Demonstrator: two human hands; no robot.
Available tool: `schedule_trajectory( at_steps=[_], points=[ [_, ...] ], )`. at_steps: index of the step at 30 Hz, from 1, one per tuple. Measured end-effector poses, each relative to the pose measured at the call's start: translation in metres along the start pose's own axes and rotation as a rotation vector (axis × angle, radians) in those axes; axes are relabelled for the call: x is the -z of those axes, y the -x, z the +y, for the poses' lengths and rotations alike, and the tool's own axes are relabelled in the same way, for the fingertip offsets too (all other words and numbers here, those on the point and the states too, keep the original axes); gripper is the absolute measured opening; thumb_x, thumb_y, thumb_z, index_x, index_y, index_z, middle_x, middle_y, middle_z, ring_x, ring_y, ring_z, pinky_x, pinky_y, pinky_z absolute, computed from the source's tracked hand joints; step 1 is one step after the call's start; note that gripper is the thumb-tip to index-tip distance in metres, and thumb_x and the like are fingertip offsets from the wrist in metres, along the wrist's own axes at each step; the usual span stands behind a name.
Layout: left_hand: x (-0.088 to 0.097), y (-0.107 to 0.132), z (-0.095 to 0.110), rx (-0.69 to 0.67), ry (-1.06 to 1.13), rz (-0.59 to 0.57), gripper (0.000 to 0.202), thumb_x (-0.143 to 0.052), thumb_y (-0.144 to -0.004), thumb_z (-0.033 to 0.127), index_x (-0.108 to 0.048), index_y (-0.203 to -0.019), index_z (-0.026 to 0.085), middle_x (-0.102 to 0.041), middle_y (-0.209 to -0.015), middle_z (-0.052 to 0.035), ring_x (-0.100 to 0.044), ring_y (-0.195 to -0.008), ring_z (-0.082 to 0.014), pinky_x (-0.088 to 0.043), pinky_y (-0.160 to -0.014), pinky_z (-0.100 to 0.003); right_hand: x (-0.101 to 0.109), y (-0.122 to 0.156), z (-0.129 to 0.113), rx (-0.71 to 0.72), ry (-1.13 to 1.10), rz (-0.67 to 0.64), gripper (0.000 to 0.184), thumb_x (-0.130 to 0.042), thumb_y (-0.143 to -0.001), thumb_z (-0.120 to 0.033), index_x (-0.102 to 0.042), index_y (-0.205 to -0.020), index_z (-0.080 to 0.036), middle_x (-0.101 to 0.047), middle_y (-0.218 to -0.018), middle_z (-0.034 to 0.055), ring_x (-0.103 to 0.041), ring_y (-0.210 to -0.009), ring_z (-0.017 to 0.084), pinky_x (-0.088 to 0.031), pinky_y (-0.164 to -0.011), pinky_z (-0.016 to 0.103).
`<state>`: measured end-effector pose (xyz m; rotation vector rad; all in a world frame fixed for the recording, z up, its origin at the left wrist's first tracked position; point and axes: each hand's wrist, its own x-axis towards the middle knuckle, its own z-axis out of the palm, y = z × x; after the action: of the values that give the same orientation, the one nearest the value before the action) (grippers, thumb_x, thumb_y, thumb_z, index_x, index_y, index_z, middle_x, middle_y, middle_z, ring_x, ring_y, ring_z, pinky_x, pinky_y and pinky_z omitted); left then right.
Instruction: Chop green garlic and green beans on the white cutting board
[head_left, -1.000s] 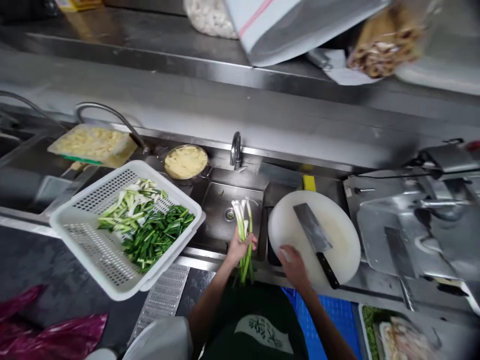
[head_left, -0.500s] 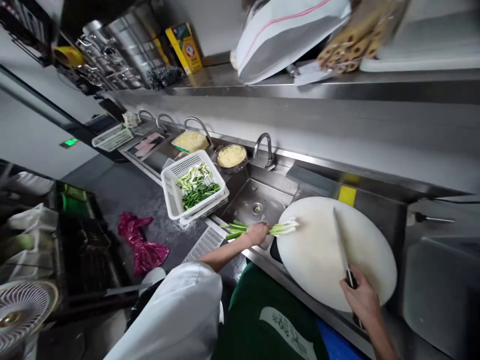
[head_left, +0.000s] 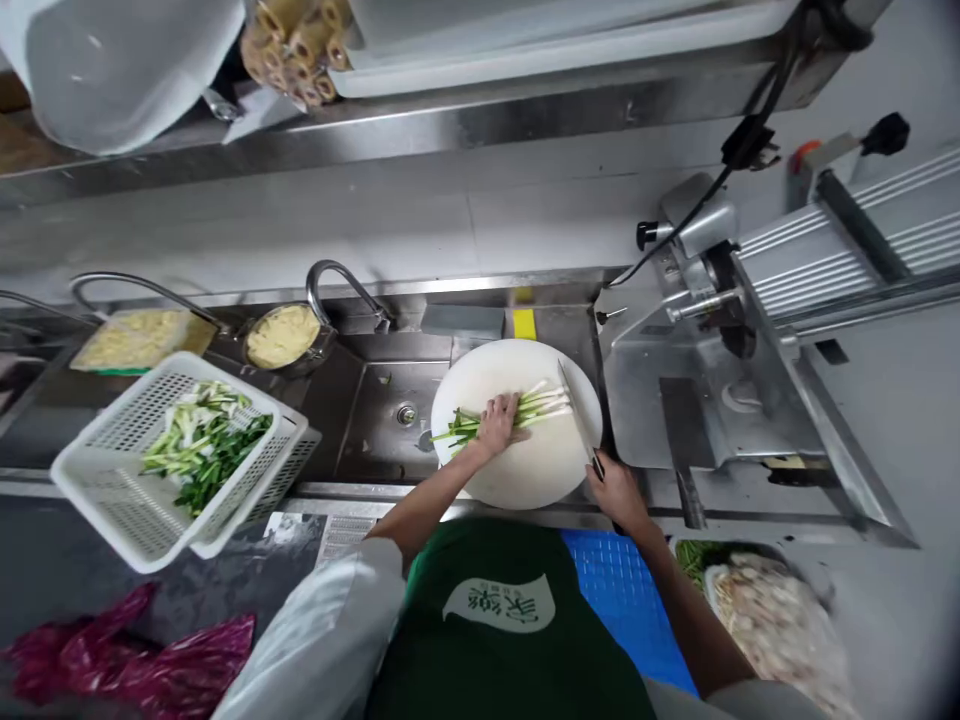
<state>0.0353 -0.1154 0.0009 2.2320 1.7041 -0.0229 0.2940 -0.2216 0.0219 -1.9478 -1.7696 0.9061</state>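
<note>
A bunch of green onions (head_left: 541,402) lies across the round white cutting board (head_left: 517,480), white ends pointing right. My left hand (head_left: 497,424) is closed over the middle of the bunch, pressing it to the board. In my right hand (head_left: 616,492) is the black handle of a kitchen knife (head_left: 581,418). Its blade points away from me, beside the white ends of the onions; whether it touches them I cannot tell.
Left of the board is a steel sink (head_left: 397,450) with a curved faucet (head_left: 349,290). Cut greens lie in a white plastic basket (head_left: 90,450). A metal slicing machine (head_left: 720,400) stands to the right. A yellow block (head_left: 524,323) and a grey slab (head_left: 463,320) sit behind the board.
My left hand has carried the green onions from over the sink edge onto the board. The knife stays in my right hand over the board's right side. The view has swung right.
</note>
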Motion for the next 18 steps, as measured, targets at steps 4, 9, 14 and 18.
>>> schedule_trajectory(
  at_steps=[4,9,14,18],
  points=[
    [-0.002,0.015,-0.031,-0.032,0.174,0.122,0.039,-0.055,-0.1,0.03,-0.056,-0.137,0.018,-0.054,-0.133,-0.0147,-0.054,-0.119,-0.0265,-0.047,-0.103,-0.042,0.002,0.004,0.007,0.049,-0.076,-0.033,0.042,-0.048,-0.091,-0.037,-0.069,-0.122,-0.019,-0.076,-0.114,0.0123,-0.071,-0.105,0.029,-0.053,-0.086,0.035],
    [-0.01,0.01,-0.038,-0.027,0.271,0.214,0.021,-0.05,-0.102,0.023,-0.07,-0.1,0.018,-0.062,-0.107,-0.0097,-0.057,-0.104,-0.0223,-0.047,-0.097,-0.037,-0.002,-0.003,-0.004,-0.032,-0.013,-0.038,0.047,-0.045,-0.092,-0.036,-0.066,-0.129,-0.016,-0.075,-0.116,0.016,-0.071,-0.105,0.032,-0.053,-0.089,0.039],
    [-0.008,-0.007,-0.034,0.067,0.189,0.233,0.022,-0.047,-0.103,0.022,-0.069,-0.101,0.016,-0.063,-0.107,-0.0119,-0.054,-0.102,-0.0237,-0.045,-0.095,-0.038,-0.006,-0.006,-0.019,-0.001,-0.103,-0.122,0.047,-0.045,-0.093,-0.037,-0.065,-0.13,-0.017,-0.075,-0.117,0.013,-0.07,-0.11,0.03,-0.052,-0.09,0.035],
    [0.003,0.001,-0.044,-0.079,0.113,0.278,0.022,-0.052,-0.102,0.029,-0.071,-0.102,0.018,-0.061,-0.111,-0.0122,-0.048,-0.109,-0.0261,-0.041,-0.098,-0.042,0.004,-0.008,-0.009,-0.048,-0.093,-0.052,0.045,-0.046,-0.092,-0.039,-0.066,-0.127,-0.019,-0.076,-0.113,0.0119,-0.068,-0.111,0.03,-0.052,-0.088,0.035]
  ],
)
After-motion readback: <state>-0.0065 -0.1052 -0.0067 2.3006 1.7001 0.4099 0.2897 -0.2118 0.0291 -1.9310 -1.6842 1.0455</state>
